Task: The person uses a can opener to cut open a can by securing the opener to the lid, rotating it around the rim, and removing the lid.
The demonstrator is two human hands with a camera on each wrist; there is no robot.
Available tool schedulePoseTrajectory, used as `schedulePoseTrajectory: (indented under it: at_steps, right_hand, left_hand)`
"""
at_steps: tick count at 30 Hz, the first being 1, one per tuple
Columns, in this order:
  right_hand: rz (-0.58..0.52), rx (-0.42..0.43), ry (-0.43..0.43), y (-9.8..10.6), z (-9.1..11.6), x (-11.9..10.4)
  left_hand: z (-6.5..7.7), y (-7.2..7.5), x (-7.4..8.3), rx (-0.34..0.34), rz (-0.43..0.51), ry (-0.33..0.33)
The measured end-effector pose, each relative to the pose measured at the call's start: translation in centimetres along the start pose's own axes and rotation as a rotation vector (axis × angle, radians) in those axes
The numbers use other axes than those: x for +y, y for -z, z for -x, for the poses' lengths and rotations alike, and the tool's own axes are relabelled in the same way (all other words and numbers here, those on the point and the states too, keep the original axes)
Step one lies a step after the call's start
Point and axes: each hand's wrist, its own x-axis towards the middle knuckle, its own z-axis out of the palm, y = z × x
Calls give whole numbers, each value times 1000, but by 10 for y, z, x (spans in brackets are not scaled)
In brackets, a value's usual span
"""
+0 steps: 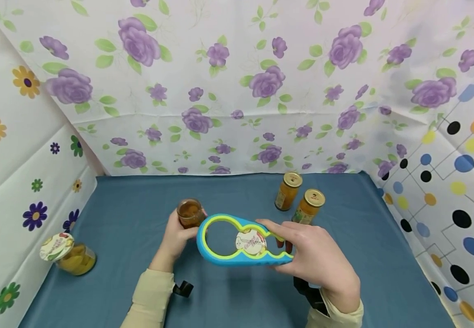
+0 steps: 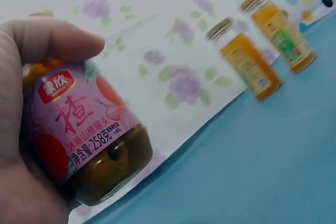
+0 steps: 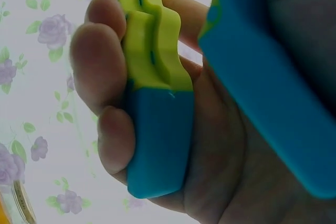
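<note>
My left hand (image 1: 175,237) grips a glass jar (image 1: 190,214) of brown contents, its mouth uncovered in the head view. The left wrist view shows a pink label (image 2: 79,119) with Chinese writing on this jar. My right hand (image 1: 319,257) holds a blue and lime-green jar opener (image 1: 224,262) by its handle end, to the right of the jar. A round printed lid (image 1: 251,241) sits between the opener's scalloped inner edges. From the right wrist, the fingers (image 3: 97,61) curl round one arm of the opener (image 3: 160,140). The opener's rounded end is close beside the jar.
Two bottles with gold caps and orange contents, a rear bottle (image 1: 288,191) and a nearer bottle (image 1: 308,207), stand behind my right hand. At the far left is a jar of yellow fruit (image 1: 77,259) with a printed lid (image 1: 57,247). Patterned cloth walls (image 1: 229,150) border the blue tabletop (image 1: 138,196).
</note>
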Motion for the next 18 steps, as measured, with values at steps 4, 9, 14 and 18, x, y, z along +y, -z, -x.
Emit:
schedulePoseTrajectory:
  at_steps: [4,9,14,18]
  right_hand:
    - [11,5,-25,0,0,3]
    - [20,1,-44,0,-1,7]
    - [13,-1,-40,-1,0,7]
    - [5,-4,-41,-1,0,6]
  left_hand:
    - [-2,16,-8,181,-98,102]
    - [-12,31,-25,360,-249,200]
    - [-23,46,-42,444,-256,243]
    - [-31,58,-53,496,-235,255]
